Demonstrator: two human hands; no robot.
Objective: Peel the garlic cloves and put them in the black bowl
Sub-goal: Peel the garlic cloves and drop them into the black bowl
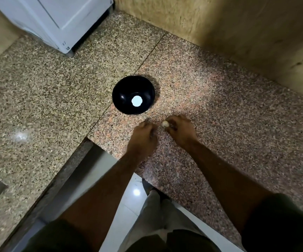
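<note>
Dark short sleeves [281,220] fill the bottom corners of the view, with light trousers [158,215] between them above a glossy white floor tile [129,206]; both bare forearms reach forward over the speckled granite counter [219,110]. At the right hand [180,130] the fingers are curled and pinch a pale garlic clove [165,124] at their tips, holding it just above the stone; whether any skin is still on the clove is too small to tell. Just beside it, the left hand [143,132] has its fingers curled inward toward the clove, a small gap showing between the two; whether those fingertips hold a scrap of skin cannot be told from this angle. Near the hands, a little farther along the counter, stands the black bowl [121,91], upright, apart from both hands; a bright white patch [136,101] shows on its bottom, and whether that is a reflection or an object is unclear. At the far left corner stands a white appliance [56,20]; a wooden panel [238,24] runs along the right.
</note>
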